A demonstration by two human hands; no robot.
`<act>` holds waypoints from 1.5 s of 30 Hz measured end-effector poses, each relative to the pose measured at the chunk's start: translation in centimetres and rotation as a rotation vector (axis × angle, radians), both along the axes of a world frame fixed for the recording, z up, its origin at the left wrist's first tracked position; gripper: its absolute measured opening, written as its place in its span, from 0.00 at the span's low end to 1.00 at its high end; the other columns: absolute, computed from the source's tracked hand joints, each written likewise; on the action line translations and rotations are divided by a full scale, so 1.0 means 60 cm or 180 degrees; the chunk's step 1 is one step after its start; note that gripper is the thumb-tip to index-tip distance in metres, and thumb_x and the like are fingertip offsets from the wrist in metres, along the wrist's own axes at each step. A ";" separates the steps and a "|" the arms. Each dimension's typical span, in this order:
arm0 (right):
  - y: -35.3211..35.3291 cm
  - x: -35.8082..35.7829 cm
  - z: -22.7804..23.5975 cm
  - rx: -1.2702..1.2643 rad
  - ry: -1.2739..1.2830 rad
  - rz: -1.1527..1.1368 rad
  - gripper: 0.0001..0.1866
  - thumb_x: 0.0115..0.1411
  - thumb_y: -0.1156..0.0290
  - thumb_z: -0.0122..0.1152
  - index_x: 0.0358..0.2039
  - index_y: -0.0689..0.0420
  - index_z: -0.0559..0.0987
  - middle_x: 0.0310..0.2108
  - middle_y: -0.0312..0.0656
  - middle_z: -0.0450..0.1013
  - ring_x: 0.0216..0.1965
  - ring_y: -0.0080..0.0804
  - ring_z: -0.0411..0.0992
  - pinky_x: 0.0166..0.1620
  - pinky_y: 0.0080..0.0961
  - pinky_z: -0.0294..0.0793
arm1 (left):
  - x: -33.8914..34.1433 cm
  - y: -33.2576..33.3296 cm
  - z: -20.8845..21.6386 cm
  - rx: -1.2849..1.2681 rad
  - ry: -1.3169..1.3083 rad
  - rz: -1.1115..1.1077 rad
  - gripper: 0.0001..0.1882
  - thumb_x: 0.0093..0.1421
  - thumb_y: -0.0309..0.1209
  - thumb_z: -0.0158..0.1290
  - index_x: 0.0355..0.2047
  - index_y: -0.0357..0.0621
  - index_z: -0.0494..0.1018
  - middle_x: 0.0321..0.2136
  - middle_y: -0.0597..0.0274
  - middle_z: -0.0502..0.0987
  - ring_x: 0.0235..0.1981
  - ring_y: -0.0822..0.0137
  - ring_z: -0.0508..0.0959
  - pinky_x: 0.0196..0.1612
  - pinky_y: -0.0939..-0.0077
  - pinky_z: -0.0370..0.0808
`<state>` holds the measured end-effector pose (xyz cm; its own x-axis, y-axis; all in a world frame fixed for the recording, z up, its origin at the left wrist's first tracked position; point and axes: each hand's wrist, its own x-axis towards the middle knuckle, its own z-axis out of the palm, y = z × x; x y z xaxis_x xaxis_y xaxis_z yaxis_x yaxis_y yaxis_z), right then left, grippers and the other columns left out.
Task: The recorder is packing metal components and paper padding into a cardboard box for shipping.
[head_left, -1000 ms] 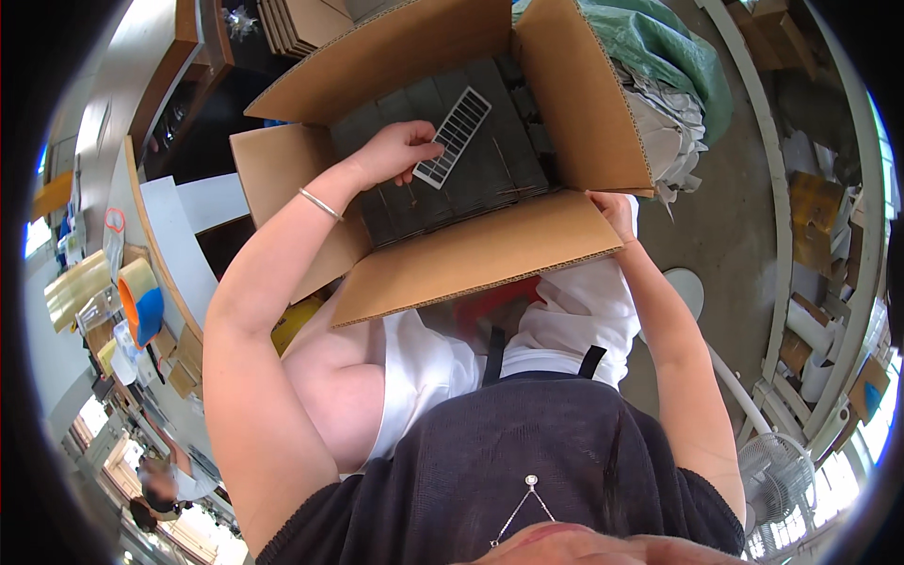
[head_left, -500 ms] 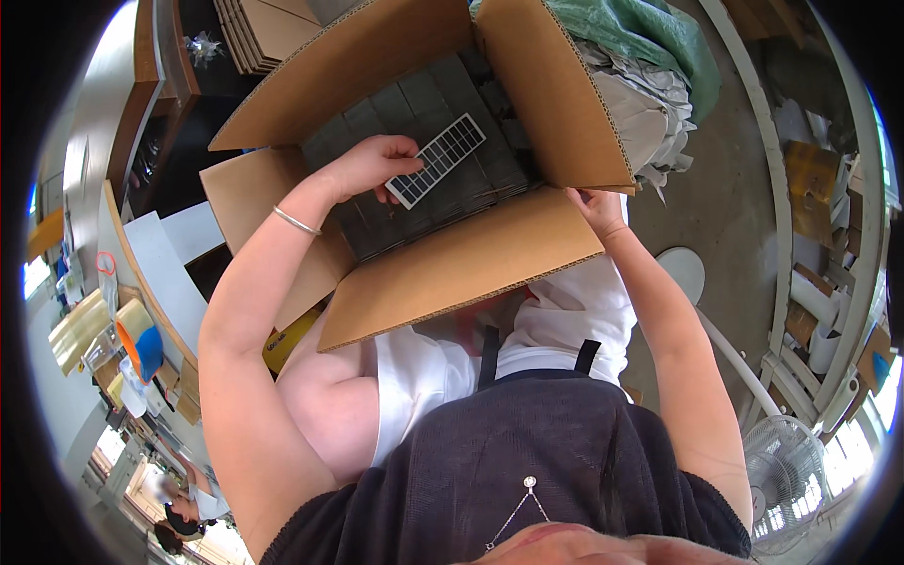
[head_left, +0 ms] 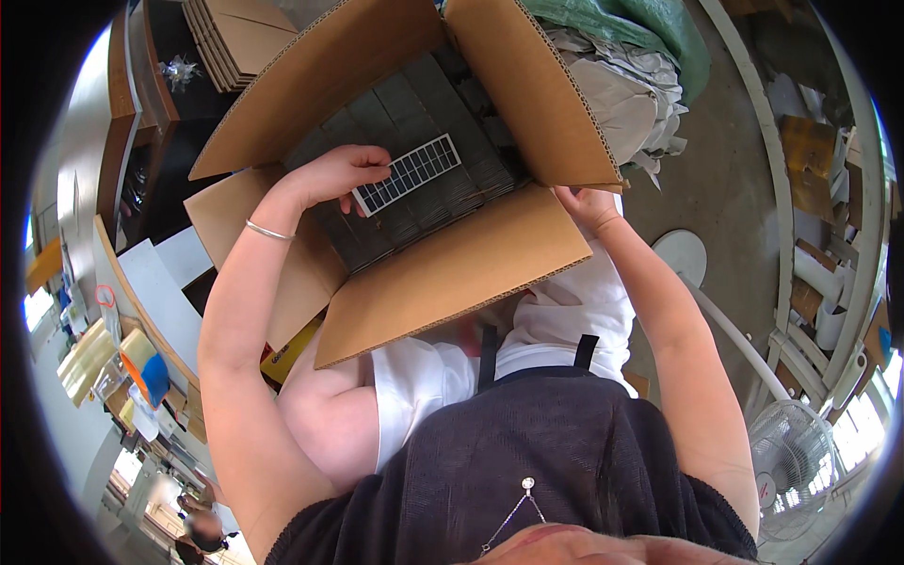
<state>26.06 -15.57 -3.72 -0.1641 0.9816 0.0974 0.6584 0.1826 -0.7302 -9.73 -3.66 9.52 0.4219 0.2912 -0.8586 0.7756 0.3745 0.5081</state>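
A small solar panel [head_left: 421,169], a dark strip with a pale grid and white border, is pinched at its left end by my left hand [head_left: 339,176]. It is held tilted over the inside of an open cardboard box [head_left: 461,268]. Dark, flat blocks [head_left: 391,108] lie in rows within the box, below the panel. My right hand [head_left: 590,206] is at the box's near right corner, where two flaps meet. Its fingers are curled against the cardboard there, and the fingertips are partly hidden by the flap.
Crumpled pale paper [head_left: 626,104] and a green sheet [head_left: 659,33] lie beyond the box's right side. Flattened cartons [head_left: 240,38] are stacked at the far left. A curved bench edge [head_left: 141,292] runs along the left. On the right stands a white fan [head_left: 796,461]. Another person is at lower left.
My left hand has shifted left and slightly down with the solar panel, which now lies at a shallower slant. The box appears shifted left in view. My right hand stays at its corner.
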 end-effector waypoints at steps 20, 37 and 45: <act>0.000 0.002 0.024 0.0068 -0.0923 0.0494 0.14 0.54 0.60 0.50 0.38 0.51 0.76 0.38 0.39 0.75 0.40 0.40 0.71 0.41 0.34 0.69 | -0.033 0.021 -0.024 0.1026 -0.0262 0.0424 0.10 0.51 0.31 0.55 0.32 0.41 0.69 0.20 0.71 0.70 0.17 0.81 0.66 0.19 0.85 0.64; 0.006 0.006 0.022 -0.1989 -0.1492 0.0704 0.25 0.59 0.55 0.45 0.53 0.57 0.67 0.56 0.40 0.61 0.59 0.40 0.54 0.61 0.39 0.50 | -0.068 0.043 -0.025 0.0619 -0.0424 0.0721 0.06 0.52 0.32 0.56 0.26 0.45 0.71 0.17 0.74 0.68 0.18 0.83 0.66 0.19 0.88 0.61; 0.001 0.012 0.004 -0.1684 -0.1492 0.0432 0.22 0.57 0.55 0.46 0.44 0.57 0.74 0.47 0.44 0.70 0.49 0.46 0.65 0.53 0.38 0.61 | -0.054 0.052 -0.050 0.1351 -0.0382 -0.0259 0.11 0.47 0.32 0.58 0.28 0.39 0.73 0.19 0.65 0.72 0.24 0.70 0.71 0.30 0.74 0.68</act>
<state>26.79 -15.54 -3.46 -0.1960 0.8459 -0.4961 0.9209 -0.0152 -0.3896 -12.95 -0.53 6.54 0.5475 0.5689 -0.6138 0.7200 0.0537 0.6919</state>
